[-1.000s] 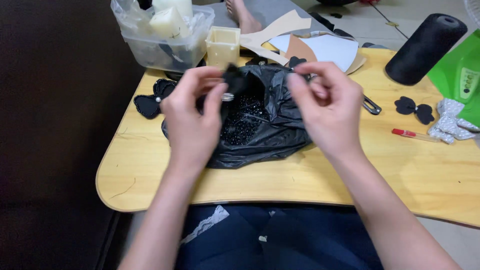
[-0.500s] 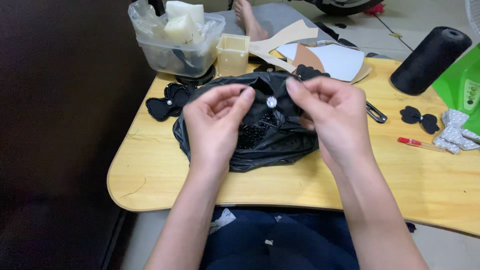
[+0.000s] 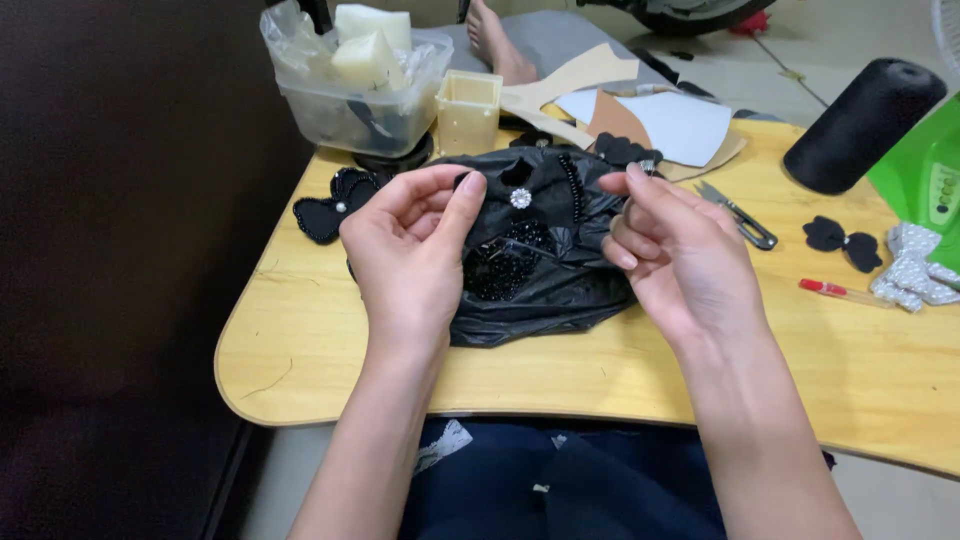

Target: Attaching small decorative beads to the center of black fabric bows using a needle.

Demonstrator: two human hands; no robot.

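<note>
Two foam blocks (image 3: 368, 45) in clear tub (image 3: 345, 110).

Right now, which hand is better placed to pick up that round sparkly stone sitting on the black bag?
Probably the left hand: its fingertips sit right beside the sparkly stone on the black bag. The right hand is further off and already pinches something small.

black bags (image 3: 540, 270): 1 | thread cones (image 3: 862, 125): 1 | snips (image 3: 738, 214): 1 | plastic tubs (image 3: 355, 105): 1
</note>
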